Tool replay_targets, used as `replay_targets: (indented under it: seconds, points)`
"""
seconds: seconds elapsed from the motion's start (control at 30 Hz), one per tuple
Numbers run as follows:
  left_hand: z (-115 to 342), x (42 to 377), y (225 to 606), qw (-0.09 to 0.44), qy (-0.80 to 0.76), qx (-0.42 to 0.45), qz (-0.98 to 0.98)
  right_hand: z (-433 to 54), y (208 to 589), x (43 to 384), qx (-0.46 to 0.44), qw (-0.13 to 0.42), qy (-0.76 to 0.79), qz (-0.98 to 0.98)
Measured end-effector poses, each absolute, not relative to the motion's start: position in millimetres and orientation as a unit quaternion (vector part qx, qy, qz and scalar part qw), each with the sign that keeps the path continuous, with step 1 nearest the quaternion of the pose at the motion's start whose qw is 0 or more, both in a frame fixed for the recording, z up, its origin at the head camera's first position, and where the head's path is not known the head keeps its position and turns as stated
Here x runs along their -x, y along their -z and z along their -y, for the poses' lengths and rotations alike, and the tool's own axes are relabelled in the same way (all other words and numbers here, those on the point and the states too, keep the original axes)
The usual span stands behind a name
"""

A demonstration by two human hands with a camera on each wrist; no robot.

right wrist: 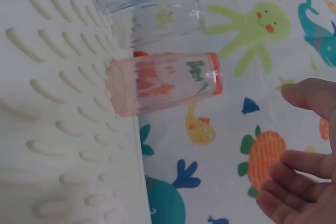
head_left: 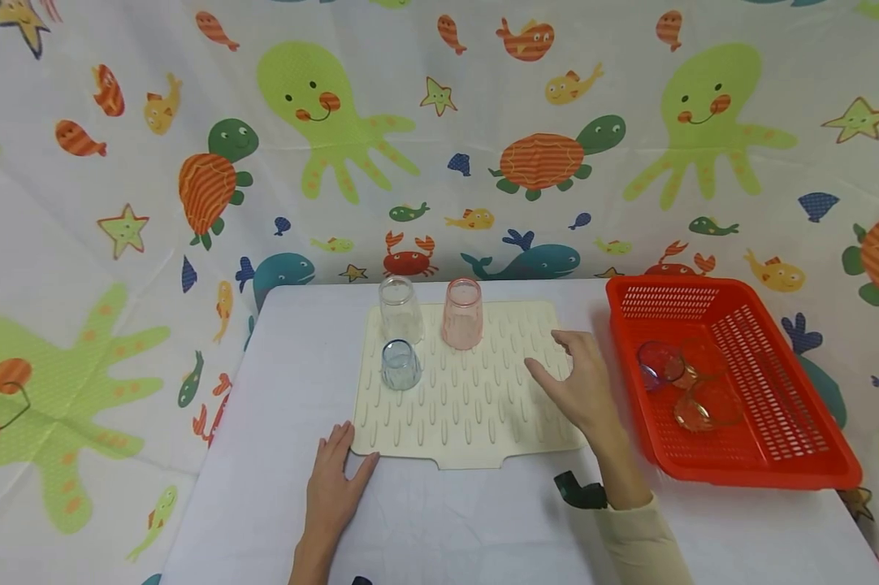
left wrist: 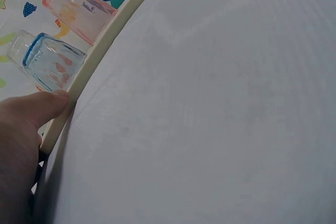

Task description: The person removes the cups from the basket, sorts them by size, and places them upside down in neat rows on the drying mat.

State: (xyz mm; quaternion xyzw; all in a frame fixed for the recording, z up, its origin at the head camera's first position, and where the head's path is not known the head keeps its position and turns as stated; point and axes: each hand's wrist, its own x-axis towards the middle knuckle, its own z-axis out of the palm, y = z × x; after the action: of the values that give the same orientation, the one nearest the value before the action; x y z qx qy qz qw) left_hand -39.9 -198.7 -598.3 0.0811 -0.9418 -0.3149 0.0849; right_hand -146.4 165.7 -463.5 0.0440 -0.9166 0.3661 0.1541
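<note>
A cream drying mat with raised ridges lies on the table. On it stand three glasses: a clear tall glass, a pink tall glass and a short blue glass. My left hand rests at the mat's front left corner, its thumb against the mat's edge. Above the mat's right side, my right hand is held with thumb and fingers spread apart and nothing between them. The pink glass stands apart from that hand in the right wrist view.
To the right of the mat stands a red plastic basket with several see-through glasses lying in it, one of them amber. A white cloth covers the table. Behind hangs a curtain printed with sea animals.
</note>
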Motion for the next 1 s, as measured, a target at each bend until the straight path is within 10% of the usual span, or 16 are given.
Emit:
replay_targets:
  seconds: [1.0]
  points:
    - [200.3, 38.5, 600.9, 0.097, 0.320, -0.073, 0.939, -249.1, 452.9, 117.1, 0.081, 0.207, -0.317, 0.922]
